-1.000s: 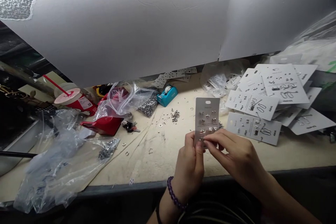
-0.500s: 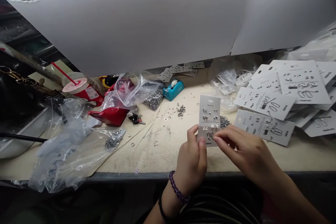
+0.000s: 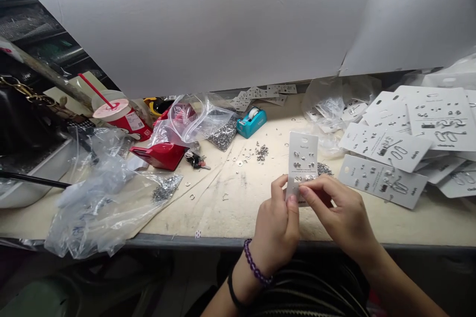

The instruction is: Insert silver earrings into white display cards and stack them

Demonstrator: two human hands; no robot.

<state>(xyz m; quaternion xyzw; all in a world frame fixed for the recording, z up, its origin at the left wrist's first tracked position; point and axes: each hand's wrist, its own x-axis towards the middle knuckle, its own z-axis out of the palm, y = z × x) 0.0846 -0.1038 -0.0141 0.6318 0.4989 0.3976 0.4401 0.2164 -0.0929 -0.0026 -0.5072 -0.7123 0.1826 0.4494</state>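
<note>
A grey-white earring card point(image 3: 303, 151) with a hang hole and several small stud earrings is upright above the table's front part. My left hand point(image 3: 277, 223) grips its lower left edge, thumb in front. My right hand point(image 3: 334, 208) is closed at the card's lower right, thumb and fingertips pressed on it and covering the earrings there. Whether a small piece is also between those fingertips is hidden. Behind the card lies a pile of small metal pieces point(image 3: 324, 169), partly covered.
Filled earring cards point(image 3: 386, 181) are stacked loosely at the right. A teal tape dispenser point(image 3: 252, 123), loose metal bits point(image 3: 262, 152), keys point(image 3: 195, 159) and a red scoop point(image 3: 159, 155) lie mid-table. Plastic bags point(image 3: 92, 213) and a red drink cup point(image 3: 124, 118) are at the left.
My right hand has shifted left across the card's lower part and now covers the curved earring seen before. The card tilts slightly more. The whole view has shifted a little.
</note>
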